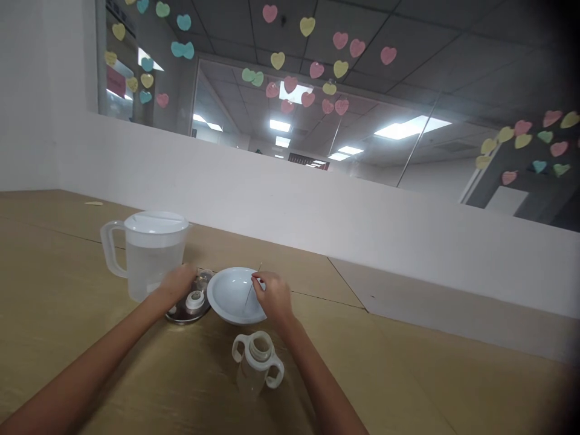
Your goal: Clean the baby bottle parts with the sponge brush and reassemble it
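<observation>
Between the fingertips of my right hand point(275, 297) is a thin, wire-like stick point(248, 295), slanting down into a white bowl point(219, 309). I cannot make out its exact kind. My left hand point(178, 284) reaches over the left side of a round metal tray point(180, 319), its fingers blurred and partly hidden. A white ring-shaped cap point(195, 301) and a clear dome-like piece point(205, 278) lie on that tray. Below the bowl stands an uncapped clear baby bottle point(252, 376) with two white handles, its mouth facing up.
A lidded translucent pitcher point(154, 260) with liquid in it stands behind my left hand. The wooden table point(408, 374) meets a white wall point(254, 199) at the back. A small flat piece point(93, 203) lies far left.
</observation>
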Demonstrator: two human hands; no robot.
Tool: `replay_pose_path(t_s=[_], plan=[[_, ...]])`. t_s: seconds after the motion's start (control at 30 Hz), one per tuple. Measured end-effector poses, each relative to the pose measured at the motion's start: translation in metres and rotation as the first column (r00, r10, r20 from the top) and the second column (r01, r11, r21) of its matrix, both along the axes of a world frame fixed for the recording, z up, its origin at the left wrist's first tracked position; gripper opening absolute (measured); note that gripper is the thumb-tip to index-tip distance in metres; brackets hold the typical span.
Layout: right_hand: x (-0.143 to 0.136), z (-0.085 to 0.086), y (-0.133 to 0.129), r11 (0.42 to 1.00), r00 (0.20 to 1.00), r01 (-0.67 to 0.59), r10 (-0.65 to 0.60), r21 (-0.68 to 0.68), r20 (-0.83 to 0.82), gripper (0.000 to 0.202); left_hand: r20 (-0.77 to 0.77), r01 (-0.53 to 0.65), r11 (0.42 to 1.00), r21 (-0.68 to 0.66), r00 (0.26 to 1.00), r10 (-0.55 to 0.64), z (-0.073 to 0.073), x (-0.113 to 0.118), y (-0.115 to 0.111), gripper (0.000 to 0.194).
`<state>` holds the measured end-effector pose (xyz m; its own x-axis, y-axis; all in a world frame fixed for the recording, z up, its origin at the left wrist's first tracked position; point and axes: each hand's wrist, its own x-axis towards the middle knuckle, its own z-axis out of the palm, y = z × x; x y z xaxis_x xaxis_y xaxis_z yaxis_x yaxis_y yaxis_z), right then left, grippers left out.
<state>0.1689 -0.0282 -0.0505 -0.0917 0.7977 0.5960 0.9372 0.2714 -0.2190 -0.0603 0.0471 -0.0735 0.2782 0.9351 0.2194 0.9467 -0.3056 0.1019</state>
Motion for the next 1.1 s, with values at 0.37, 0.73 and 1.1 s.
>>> replay_pose_path(t_s=[0.37, 0.73, 1.1], plan=[[-0.022, 0.050, -0.064, 0.894, 0.864, -0.026, 0.246, 0.448, -0.440, 0.012, 0.474, -0.023, 0.966, 0.257, 0.874, -0.105, 0.031, 0.001, -0.055, 0.016], [-0.018, -0.029, -0.096, 0.668, 0.884, -0.387, 0.465, 0.636, 0.050, 0.030, 0.787, 0.129, 0.928, 0.351, 0.496, -0.367, -0.031, 0.036, -0.064, 0.021], [-0.034, -0.053, -0.108, 0.379, 0.775, -0.605, 0.482, 0.701, 0.409, 0.016, 0.528, 0.178, 0.724, 0.666, 0.574, -0.626, -0.060, 0.049, -0.062, 0.020]])
